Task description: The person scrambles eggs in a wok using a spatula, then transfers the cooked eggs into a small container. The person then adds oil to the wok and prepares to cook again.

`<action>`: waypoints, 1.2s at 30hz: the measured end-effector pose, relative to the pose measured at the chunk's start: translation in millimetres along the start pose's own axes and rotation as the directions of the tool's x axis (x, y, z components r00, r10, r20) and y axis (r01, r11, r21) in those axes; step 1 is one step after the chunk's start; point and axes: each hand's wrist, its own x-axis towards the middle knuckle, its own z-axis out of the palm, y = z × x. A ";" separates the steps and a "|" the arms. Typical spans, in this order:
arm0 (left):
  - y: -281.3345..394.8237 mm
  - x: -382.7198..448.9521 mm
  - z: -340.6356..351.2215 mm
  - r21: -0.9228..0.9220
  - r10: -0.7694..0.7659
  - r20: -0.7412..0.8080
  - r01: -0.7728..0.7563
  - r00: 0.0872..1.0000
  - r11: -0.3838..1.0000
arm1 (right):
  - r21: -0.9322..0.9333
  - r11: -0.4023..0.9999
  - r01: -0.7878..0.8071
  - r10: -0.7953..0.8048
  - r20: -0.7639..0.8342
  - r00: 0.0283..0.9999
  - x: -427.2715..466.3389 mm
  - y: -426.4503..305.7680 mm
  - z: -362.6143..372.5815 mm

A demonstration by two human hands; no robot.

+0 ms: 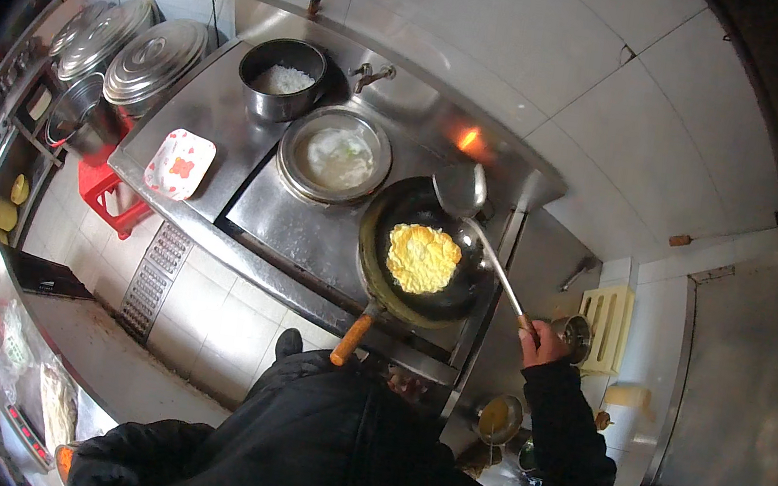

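My right hand (546,347) is closed around the wooden grip of a long-handled metal wok spatula (503,254). Its broad blade (461,188) lies over the far right rim of a dark wok (401,306). A yellow fried egg (424,259), browned at its upper edge, rests in the wok. The wok's wooden handle (351,340) points toward me, with no hand on it. Only the black left sleeve (136,457) shows at the lower left; my left hand is out of view. Left of the wok, a round metal pot (286,159) holds cloudy, whitish liquid.
A pot of white rice (278,104) stands near the tap (374,77). On the steel counter's left lies a red-patterned white dish (180,165). Orange flame light (469,139) shows behind the wok. Lidded pots (156,61) and a red stool (113,196) stand farther left.
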 end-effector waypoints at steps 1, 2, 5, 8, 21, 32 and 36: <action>-0.5 -0.6 -0.3 -0.002 -0.006 -0.006 0.006 1.000 1.000 | 0.121 0.981 -0.150 0.145 0.047 0.988 -6.1 -5.2 5.3; 0.0 -1.0 0.5 -0.002 -0.008 -0.011 0.008 1.000 1.000 | 0.232 0.926 -0.297 0.279 0.109 0.954 -11.4 -13.5 13.6; 1.1 -6.6 5.6 -0.014 0.001 -0.017 -0.001 1.000 1.000 | 0.441 0.720 -0.536 0.411 0.352 0.841 -34.1 -15.8 37.6; -5.9 -27.2 25.9 -0.046 0.024 -0.048 -0.026 0.999 0.999 | 0.602 0.572 -0.557 0.348 0.437 0.829 -44.6 -33.0 56.2; 0.2 -128.5 138.7 -0.219 -0.055 -0.257 -0.003 0.965 0.976 | 0.144 -0.560 -0.816 -0.493 0.734 0.467 -50.1 -40.5 161.3; -16.1 -193.5 247.2 -0.414 -0.160 -0.339 0.006 0.927 0.910 | 0.180 -0.460 -0.870 -0.418 0.820 0.391 -44.9 -123.4 178.6; -40.9 -205.9 256.3 -0.436 -0.151 -0.341 -0.013 0.928 0.900 | 0.209 -0.438 -0.874 -0.364 0.848 0.385 -71.5 -155.0 171.8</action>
